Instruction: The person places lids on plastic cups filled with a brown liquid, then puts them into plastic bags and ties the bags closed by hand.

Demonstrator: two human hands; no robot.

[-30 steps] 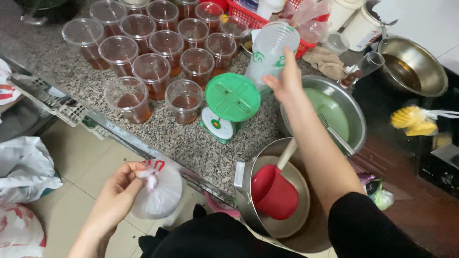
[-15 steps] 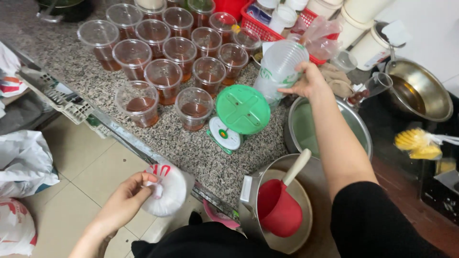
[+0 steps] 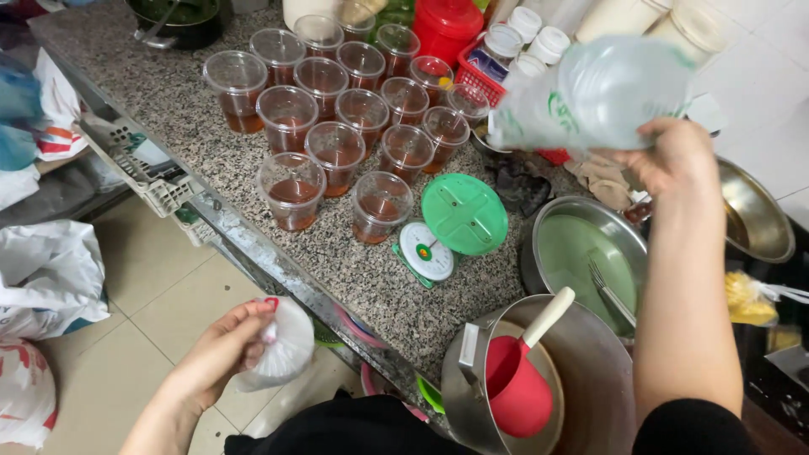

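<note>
Far left, on the floor: white plastic bags are lying in a heap beside the tabletop, a speckled grey stone slab.

Low left: the left hand is pinching the gathered neck of a small translucent bag, fingers closed on it, holding it below the tabletop edge over the tiled floor.

Centre left, on the tabletop: clear plastic cups are standing upright in close rows, each partly filled with a brown liquid, none lidded.

Centre: a small kitchen scale with a green platform and a white dial is sitting just beside the nearest cups.

Centre right, front: a red scoop with a pale handle is resting inside a steel pot; behind it a steel basin is holding a pale green liquid with a utensil lying in it.

Upper right: the right hand is gripping a large clear cup with green print, tilted on its side in the air above the basin and the red basket.

Step, as judged: the hand is carrying an empty cup across the work area, apparently for filling. The next move seems to call for righting the cup and bringing it steadily beside the basin or pot.
</note>
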